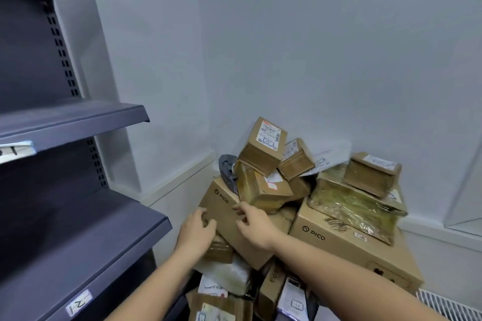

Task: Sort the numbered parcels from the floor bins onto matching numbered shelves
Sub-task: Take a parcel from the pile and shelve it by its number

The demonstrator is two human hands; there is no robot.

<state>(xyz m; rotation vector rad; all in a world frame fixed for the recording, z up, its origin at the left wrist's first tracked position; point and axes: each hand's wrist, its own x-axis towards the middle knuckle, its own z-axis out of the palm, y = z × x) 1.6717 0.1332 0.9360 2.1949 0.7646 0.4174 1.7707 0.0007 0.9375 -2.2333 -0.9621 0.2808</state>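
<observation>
A heap of brown parcels fills the corner. A tilted cardboard PICO box (221,203) lies at its left. My left hand (197,229) grips the box's near left corner with curled fingers. My right hand (251,224) rests on the box's top edge, fingers loosely bent. Above sit small labelled parcels: one with a white label (263,148), another (294,159) beside it. Dark grey shelves stand at left, one (78,122) carrying a handwritten tag (15,151), the lower one (86,237) a tag reading 21 (78,302).
A second, larger PICO box (339,240) lies at right with a plastic-wrapped parcel (357,206) and a small box (371,173) on top. More parcels and a white bag (227,273) lie below my arms. A white radiator grille (448,305) shows at bottom right.
</observation>
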